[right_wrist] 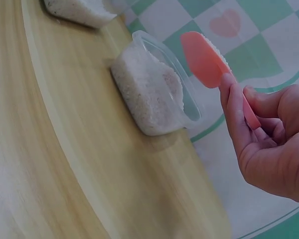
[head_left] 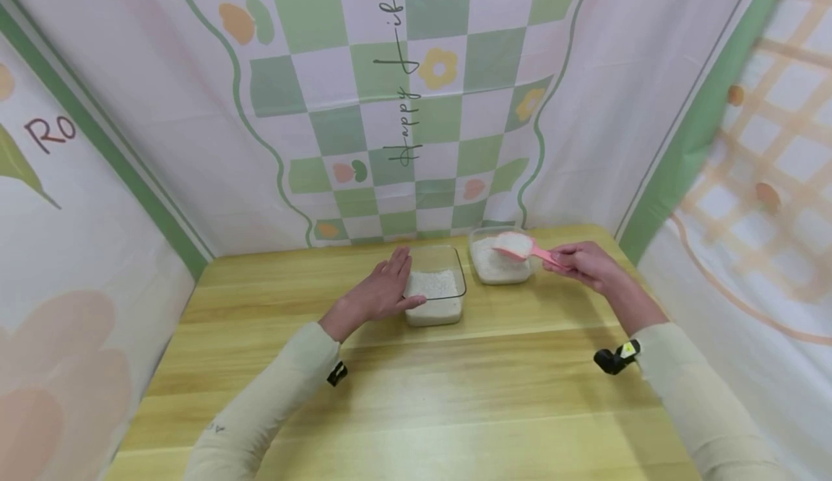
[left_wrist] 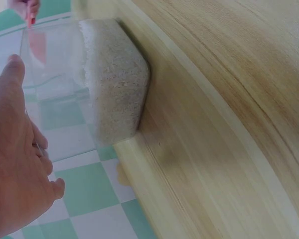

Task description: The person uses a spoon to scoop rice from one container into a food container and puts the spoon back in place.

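My right hand (head_left: 590,264) grips the handle of a pink scoop (right_wrist: 203,60), which is heaped with white rice (head_left: 513,243). The scoop hangs above a clear plastic tub (right_wrist: 154,92) of rice, apart from it. At the left side of a square clear container (head_left: 448,315), part filled with rice, my left hand (head_left: 383,289) touches the rim. Its fingers point away from me and look mostly straight, with the thumb (left_wrist: 14,72) stretched over the near edge. In the left wrist view, the rice (left_wrist: 114,79) shows through that container's wall.
Both containers stand near the back edge of a wooden table (head_left: 416,394), the plastic tub to the right. A checkered cloth (head_left: 377,105) hangs right behind them. More printed cloth (head_left: 84,199) hangs at the left side, and another (head_left: 760,199) at the right.
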`<state>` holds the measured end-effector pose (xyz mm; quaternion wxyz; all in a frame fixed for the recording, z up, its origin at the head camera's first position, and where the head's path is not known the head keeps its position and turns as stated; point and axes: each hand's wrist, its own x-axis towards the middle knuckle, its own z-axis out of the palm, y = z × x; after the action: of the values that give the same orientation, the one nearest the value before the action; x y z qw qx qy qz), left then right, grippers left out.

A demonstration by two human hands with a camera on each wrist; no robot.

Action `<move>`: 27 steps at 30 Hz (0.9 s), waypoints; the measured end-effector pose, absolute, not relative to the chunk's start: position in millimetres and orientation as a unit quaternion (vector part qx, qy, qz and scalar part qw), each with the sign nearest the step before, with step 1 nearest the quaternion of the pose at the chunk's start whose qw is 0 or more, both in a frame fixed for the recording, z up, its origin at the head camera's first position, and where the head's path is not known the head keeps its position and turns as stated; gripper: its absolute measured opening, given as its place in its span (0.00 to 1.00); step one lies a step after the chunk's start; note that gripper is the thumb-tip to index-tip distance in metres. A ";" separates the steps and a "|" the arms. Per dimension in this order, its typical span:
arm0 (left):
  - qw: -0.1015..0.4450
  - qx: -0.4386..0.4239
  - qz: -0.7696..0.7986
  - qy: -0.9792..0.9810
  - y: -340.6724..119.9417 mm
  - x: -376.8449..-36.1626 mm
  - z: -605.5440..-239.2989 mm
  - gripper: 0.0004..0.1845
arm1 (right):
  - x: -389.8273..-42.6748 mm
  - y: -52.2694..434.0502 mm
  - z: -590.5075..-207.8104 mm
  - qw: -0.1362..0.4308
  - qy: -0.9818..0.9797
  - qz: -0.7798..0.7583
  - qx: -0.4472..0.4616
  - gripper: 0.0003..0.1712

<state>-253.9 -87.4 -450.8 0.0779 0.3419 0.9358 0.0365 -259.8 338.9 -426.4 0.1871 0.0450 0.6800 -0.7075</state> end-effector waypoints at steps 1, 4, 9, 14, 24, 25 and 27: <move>0.078 0.342 0.034 0.936 -87.4 -254.0 -450.8 0.51 | -260.9 338.8 -426.3 0.184 0.688 -0.701 0.045 0.13; 0.075 0.341 0.035 0.936 -87.2 -254.3 -451.1 0.51 | -264.0 338.9 -426.3 0.175 0.706 -0.684 0.050 0.21; 0.079 0.339 0.040 0.937 -87.1 -253.2 -450.0 0.51 | -267.5 338.8 -426.1 0.172 0.733 -0.656 0.053 0.30; 0.079 0.338 0.037 0.937 -87.4 -254.1 -451.1 0.51 | -271.1 339.0 -426.5 0.165 0.748 -0.641 0.056 0.30; 0.079 0.338 0.038 0.937 -87.3 -254.0 -449.9 0.51 | -274.4 337.1 -419.1 0.157 0.765 -0.621 0.064 0.29; 0.078 0.339 0.039 0.937 -87.4 -253.9 -450.0 0.51 | -274.6 336.8 -418.5 0.158 0.767 -0.618 0.064 0.29; 0.076 0.340 0.040 0.937 -87.5 -253.9 -450.2 0.51 | -274.7 336.1 -416.8 0.158 0.771 -0.613 0.063 0.29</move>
<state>-253.9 -87.5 -450.2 0.0757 0.3398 0.9366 0.0398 -274.7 336.1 -416.8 0.1584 0.0634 0.7712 -0.6133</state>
